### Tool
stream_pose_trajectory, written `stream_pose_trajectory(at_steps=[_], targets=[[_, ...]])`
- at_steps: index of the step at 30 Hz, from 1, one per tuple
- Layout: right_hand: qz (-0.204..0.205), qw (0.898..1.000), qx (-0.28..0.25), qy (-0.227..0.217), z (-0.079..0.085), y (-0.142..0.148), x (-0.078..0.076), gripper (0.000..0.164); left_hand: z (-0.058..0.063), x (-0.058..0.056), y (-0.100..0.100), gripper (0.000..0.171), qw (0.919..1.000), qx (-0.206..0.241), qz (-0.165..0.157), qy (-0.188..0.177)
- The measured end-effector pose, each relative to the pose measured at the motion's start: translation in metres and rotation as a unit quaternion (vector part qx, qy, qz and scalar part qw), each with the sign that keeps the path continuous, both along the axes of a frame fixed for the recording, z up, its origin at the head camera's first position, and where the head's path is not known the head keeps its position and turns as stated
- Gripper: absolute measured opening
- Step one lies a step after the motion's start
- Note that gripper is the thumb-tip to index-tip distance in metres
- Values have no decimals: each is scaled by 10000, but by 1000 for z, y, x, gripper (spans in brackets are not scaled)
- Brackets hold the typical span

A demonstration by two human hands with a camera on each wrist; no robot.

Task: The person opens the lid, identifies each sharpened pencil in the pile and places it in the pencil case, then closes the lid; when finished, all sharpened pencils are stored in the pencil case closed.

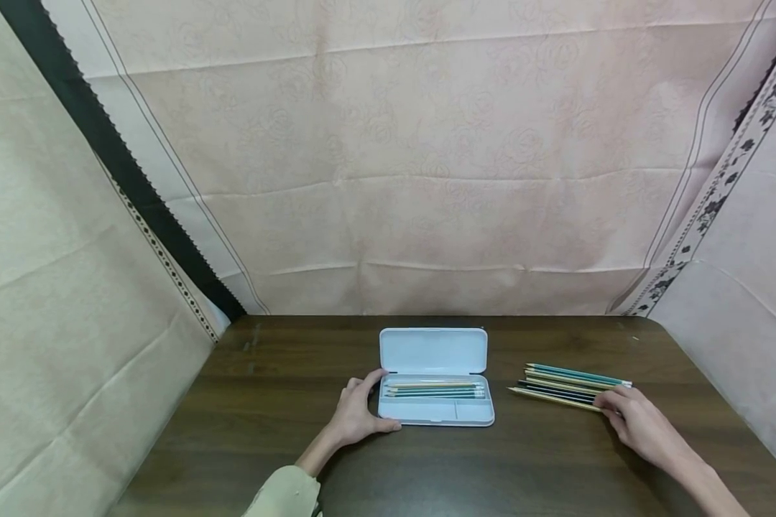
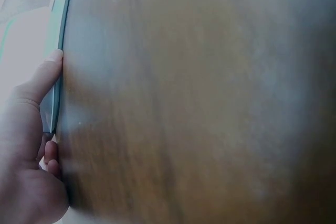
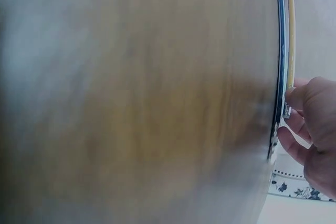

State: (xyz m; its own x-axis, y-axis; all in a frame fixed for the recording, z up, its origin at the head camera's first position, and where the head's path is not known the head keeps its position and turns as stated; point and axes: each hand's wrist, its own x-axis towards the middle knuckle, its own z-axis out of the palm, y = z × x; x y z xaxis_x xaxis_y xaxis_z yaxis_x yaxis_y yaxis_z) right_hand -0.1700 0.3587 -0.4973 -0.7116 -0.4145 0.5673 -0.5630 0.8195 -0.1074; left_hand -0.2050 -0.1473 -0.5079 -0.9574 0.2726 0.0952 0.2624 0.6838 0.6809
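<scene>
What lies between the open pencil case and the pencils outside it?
Only bare tabletop separates the pencil case from the outer pencils; the head view shows this narrow gap.

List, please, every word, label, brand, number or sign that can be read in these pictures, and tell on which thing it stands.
No text can be read in any view.
Yellow pencil in the right hand: small marks near its end, too blurred to read.
Pencil case: no lettering visible.
</scene>
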Motion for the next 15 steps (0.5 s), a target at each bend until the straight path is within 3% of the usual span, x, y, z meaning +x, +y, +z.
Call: stream_pose_trajectory(at_steps=[15], targets=[[719, 9971, -158, 182, 7, -37, -15, 35, 1, 1, 0, 95, 9999, -7, -51, 110]])
